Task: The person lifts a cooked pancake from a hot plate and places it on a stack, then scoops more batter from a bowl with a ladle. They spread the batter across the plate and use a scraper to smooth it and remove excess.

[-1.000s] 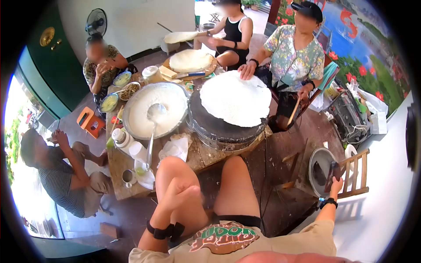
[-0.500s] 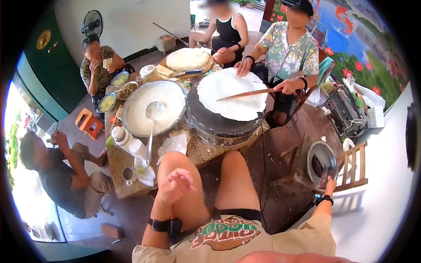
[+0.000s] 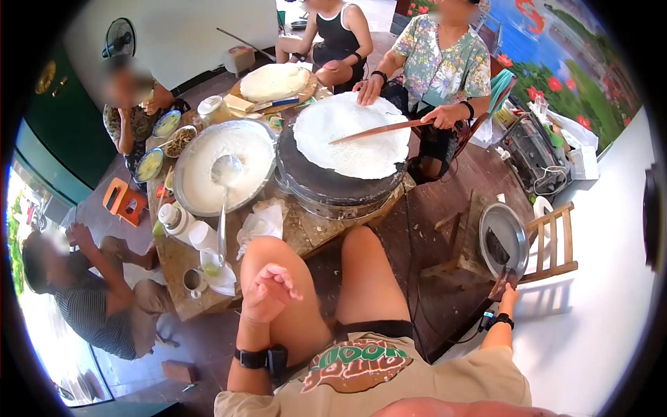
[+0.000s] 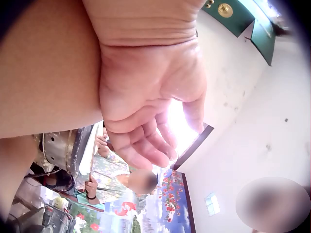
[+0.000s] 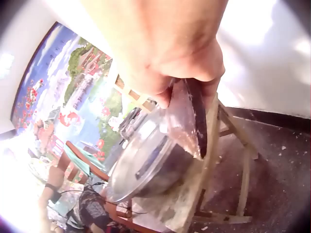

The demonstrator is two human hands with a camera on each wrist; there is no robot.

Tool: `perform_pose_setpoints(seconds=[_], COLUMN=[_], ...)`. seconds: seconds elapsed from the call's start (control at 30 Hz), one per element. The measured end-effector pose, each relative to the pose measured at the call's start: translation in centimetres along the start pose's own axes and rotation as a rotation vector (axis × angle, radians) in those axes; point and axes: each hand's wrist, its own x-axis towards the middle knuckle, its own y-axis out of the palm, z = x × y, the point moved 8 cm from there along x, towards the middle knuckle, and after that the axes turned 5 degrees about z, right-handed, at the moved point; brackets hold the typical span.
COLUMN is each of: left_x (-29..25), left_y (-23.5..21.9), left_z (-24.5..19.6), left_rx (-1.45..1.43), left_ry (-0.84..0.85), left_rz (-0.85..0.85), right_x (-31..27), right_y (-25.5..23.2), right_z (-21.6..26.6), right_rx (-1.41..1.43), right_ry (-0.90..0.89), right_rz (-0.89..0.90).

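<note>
My right hand (image 3: 511,300) grips a flat, dark brown wooden scraper (image 5: 187,119) by its upper edge, the wet-looking blade pointing down. Just past it a metal basin (image 3: 520,229) stands on a small wooden chair, with a dark flat piece (image 3: 496,244) lying in it. In the right wrist view the scraper overlaps the basin's side. Over my thigh my left hand (image 3: 271,292) is held palm up, fingers loosely bent and holding nothing. Before my knees, a thin white pancake (image 3: 316,125) covers much of the round black griddle (image 3: 306,186).
A person in a floral shirt (image 3: 448,62) lays a wooden stick (image 3: 379,131) over the pancake. On the table (image 3: 177,278) are a large batter bowl (image 3: 182,198) with a ladle (image 3: 223,226), white bottles, a cup (image 3: 194,280) and food bowls. Other people sit around.
My right hand has drawn the scraper back from over the basin toward me. My left hand has uncurled. The floral-shirted person has brought the stick over the pancake; the person behind has lowered a pancake.
</note>
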Motion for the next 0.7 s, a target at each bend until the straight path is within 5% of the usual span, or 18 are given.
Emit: perform_pose_setpoints(seconds=[0.23, 0.27, 0.37, 0.43, 0.5, 0.57, 0.7], left_x=[0.2, 0.3, 3.1, 6.5, 10.0, 13.8, 21.3], left_y=[0.0, -0.1, 2.1, 2.7, 2.0, 1.6, 1.6], left_z=[0.2, 0.1, -2.8, -5.7, -8.4, -10.7, -12.0], left_rx=[0.013, 0.036, 0.323, 0.51, 0.748, 0.995, 1.763], left_ry=[-0.028, -0.042, -0.116, -0.095, -0.044, 0.055, 0.173], left_rz=[0.01, -0.002, 0.009, -0.069, -0.182, -0.282, -0.144], right_x=[-5.3, -6.9, -15.2, -19.8, -26.5, -30.6, -36.2], right_y=[5.6, 8.7, 17.7, 22.6, 26.4, 31.7, 38.5], right_z=[19.0, 22.7, 35.2, 41.8, 47.7, 50.4, 53.2], right_rx=[-0.281, -0.097, 0.152, -0.038, -0.011, -0.105, -0.09], right_ry=[-0.544, -0.626, -0.656, -0.978, -0.99, -1.115, -1.354], right_rz=[-0.011, 0.186, 0.693, 0.661, 0.805, 0.938, 1.03])
